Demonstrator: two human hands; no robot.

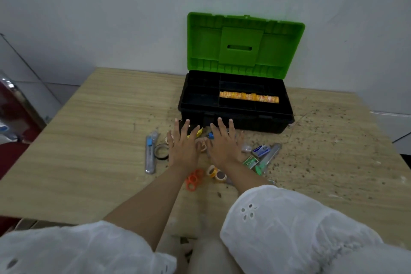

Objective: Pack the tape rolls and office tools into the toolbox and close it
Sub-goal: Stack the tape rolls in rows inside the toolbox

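1. Toolbox [266, 122]: it stands open just beyond the fingertips of both hands, with its green lid [244, 44] raised. Its long axis runs left to right, across the line of the fingers. A row of orange tape rolls [249, 97] lies in the tray along that same axis.
2. Left hand [182, 147]: palm down, fingers straight and spread wide, holding nothing. Whether it touches the items beneath cannot be told.
3. Right hand [223, 147]: the same posture, fingers splayed and nothing gripped.
4. Loose items on the table [89, 140]:
   - A utility knife [150, 153] lies left of the left fingers, its long axis roughly parallel to them.
   - A black tape ring [161, 151] sits between the knife and the left hand.
   - Orange scissors [193, 179] and small brown tape rolls [216, 173] lie behind the palms, between the wrists.
   - A blue staple box [261, 150] and a clear ruler [270, 154] lie right of the right fingers.
5. Assessment: packing appears barely begun. Every loose item must travel forward, past the fingertips and over the box's front wall. The box sits offset to the right, so the right hand is nearer its middle. The knife and black ring fall naturally to the left hand.
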